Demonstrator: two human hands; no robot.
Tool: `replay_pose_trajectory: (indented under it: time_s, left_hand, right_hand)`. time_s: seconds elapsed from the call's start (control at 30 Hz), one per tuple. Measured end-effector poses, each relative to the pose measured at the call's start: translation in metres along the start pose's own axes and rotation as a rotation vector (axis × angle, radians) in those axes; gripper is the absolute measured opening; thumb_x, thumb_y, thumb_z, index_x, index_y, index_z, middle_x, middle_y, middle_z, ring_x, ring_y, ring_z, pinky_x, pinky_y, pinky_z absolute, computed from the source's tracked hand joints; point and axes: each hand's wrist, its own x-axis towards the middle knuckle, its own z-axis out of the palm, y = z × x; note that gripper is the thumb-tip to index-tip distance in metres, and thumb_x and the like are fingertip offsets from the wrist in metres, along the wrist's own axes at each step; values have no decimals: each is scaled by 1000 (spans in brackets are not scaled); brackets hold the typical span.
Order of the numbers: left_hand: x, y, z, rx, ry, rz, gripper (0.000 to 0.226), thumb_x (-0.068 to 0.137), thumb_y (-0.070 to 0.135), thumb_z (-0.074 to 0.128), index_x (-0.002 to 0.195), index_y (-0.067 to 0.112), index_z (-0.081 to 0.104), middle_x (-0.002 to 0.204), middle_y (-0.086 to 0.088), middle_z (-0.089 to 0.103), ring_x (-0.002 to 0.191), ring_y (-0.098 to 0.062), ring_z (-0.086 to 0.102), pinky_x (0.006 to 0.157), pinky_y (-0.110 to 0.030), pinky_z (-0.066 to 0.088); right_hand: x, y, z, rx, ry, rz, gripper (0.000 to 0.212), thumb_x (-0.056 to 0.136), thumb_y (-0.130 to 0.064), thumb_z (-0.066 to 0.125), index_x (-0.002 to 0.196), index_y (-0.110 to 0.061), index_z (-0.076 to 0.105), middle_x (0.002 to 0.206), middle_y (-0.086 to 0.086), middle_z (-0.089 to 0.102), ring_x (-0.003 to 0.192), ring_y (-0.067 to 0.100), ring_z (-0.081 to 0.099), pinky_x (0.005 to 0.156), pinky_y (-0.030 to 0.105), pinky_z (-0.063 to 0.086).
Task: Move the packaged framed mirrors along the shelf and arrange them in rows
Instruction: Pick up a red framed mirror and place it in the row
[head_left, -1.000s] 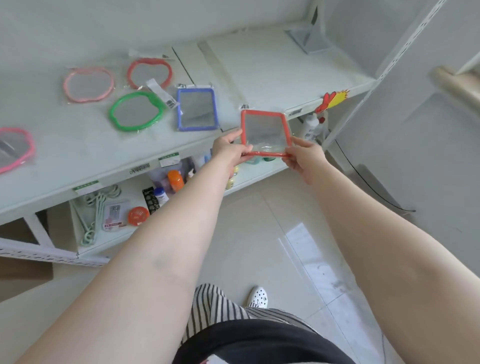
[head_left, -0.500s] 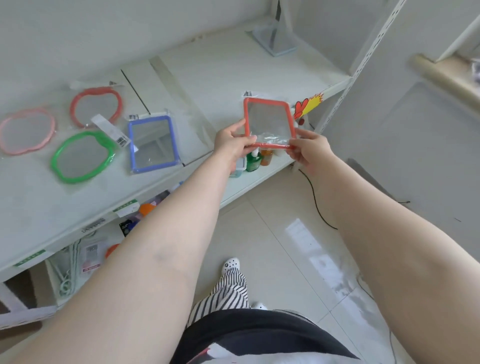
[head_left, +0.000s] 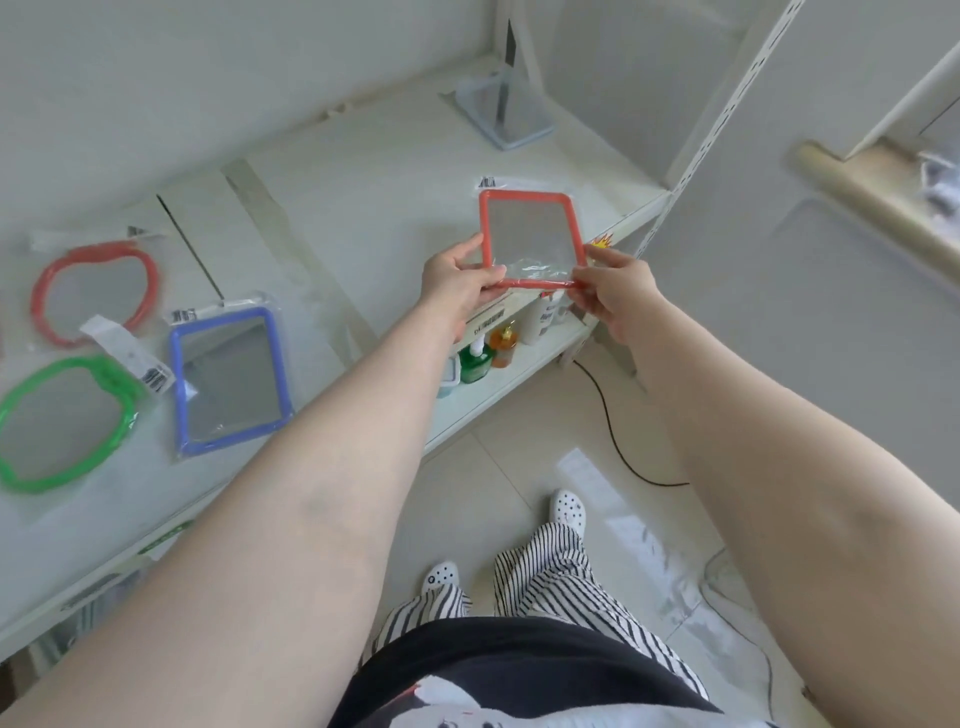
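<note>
I hold a packaged orange-framed rectangular mirror (head_left: 530, 236) above the front edge of the white shelf (head_left: 363, 197). My left hand (head_left: 460, 288) grips its lower left corner and my right hand (head_left: 610, 293) pinches its lower right corner. A blue-framed rectangular mirror (head_left: 228, 379) lies flat on the shelf to the left. Further left lie a green apple-shaped mirror (head_left: 62, 423) and a red apple-shaped mirror (head_left: 93, 293), all in clear bags.
A grey stand mirror (head_left: 501, 114) stands at the shelf's back right, by the upright post (head_left: 701, 135). Bottles (head_left: 491, 351) sit on the lower shelf below my hands. A black cable (head_left: 618, 441) runs over the tiled floor by my feet.
My view has shifted right along the shelf; the pink mirrors have left the frame. Both hands keep holding the orange mirror, carried further right over the shelf edge.
</note>
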Motion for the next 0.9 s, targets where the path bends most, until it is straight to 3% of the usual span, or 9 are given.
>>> replay_pose_trajectory:
  time_s: [0.13, 0.27, 0.33, 0.43, 0.63, 0.8, 0.9]
  left_hand:
    - [33, 8, 33, -15, 62, 25, 69, 80, -13, 65, 140, 12, 46, 96, -8, 67, 82, -19, 71, 68, -22, 60]
    - [63, 12, 67, -65, 150, 39, 67, 80, -13, 64, 140, 12, 46, 105, -13, 64, 81, -19, 70, 68, -21, 60]
    - [74, 14, 80, -85, 187, 45, 67, 81, -14, 63, 141, 11, 46, 107, -15, 63, 83, -21, 68, 67, -20, 59]
    - [88, 19, 88, -127, 255, 60, 67, 82, -15, 61, 142, 11, 44, 103, -13, 61, 87, -25, 66, 66, -19, 59]
    - [107, 36, 74, -175, 404, 77, 66, 83, -18, 58, 142, 7, 43, 85, -8, 60, 90, -28, 62, 83, -28, 52]
    - [144, 59, 50, -145, 544, 68, 64, 79, -17, 61, 137, 8, 50, 117, -19, 63, 90, -24, 60, 75, -27, 54]
    - [173, 69, 36, -76, 599, 51, 63, 78, -12, 66, 135, 10, 53, 120, -15, 64, 90, -23, 59, 76, -26, 52]
  right_hand:
    - [47, -24, -11, -31, -22, -14, 47, 87, 2, 61, 130, -16, 56, 86, 7, 65, 48, 8, 63, 56, 18, 57]
    - [101, -51, -22, -119, -64, -15, 46, 86, 1, 61, 127, -19, 59, 76, 5, 66, 44, 9, 62, 69, 26, 60]
    - [124, -63, -25, -150, -94, -28, 46, 84, 2, 61, 125, -19, 62, 71, 5, 65, 41, 9, 60, 64, 24, 59]
    - [147, -77, -18, -194, -174, -50, 45, 83, 3, 60, 124, -15, 63, 71, 6, 65, 44, 11, 59, 59, 23, 58]
    - [174, -96, 23, -158, -333, -69, 41, 87, 6, 58, 126, -7, 59, 76, 8, 63, 44, 10, 59, 48, 15, 53]
    - [201, -115, 64, -181, -404, -89, 39, 87, 6, 58, 124, -6, 60, 75, 7, 62, 54, 12, 58, 51, 15, 55]
    - [221, -127, 88, -186, -413, -92, 39, 88, 5, 58, 124, -7, 59, 76, 7, 62, 53, 13, 60, 51, 16, 55]
